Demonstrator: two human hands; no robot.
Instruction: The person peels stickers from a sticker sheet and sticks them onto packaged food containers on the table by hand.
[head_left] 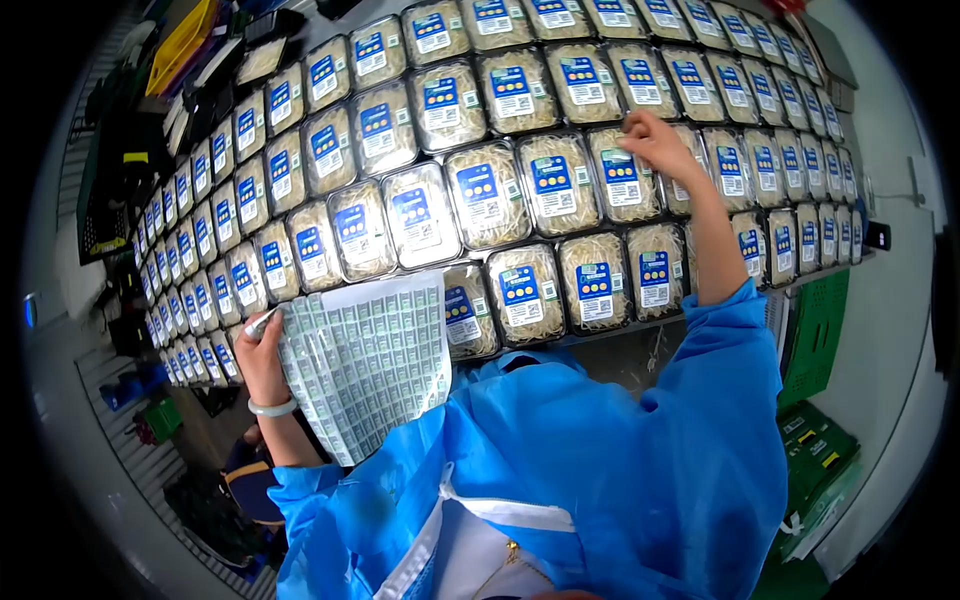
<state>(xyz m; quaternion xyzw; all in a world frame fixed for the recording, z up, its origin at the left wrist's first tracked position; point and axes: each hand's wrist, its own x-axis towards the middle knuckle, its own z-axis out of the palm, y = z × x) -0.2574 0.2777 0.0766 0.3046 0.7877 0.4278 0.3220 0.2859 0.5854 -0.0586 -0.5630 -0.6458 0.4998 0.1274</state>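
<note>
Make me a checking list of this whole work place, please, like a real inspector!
Surface: long table, mostly hidden under rows of packs.
Things: see-through packs of pale strands, with blue labels; a sheet of small green-and-white stickers.
Clutter: yellow crate beyond the packs, upper left.
Left hand: this hand holds the sheet by its edge.
Right hand: this hand is over the packs, fingers bent; touching or not, cannot tell.
Cables: nothing certain.
Surroundings: green crates and a pale wall at right.

A pale wall (890,330) is seen at the right; green crates (822,335) are stacked beside the bench (590,338).
</note>
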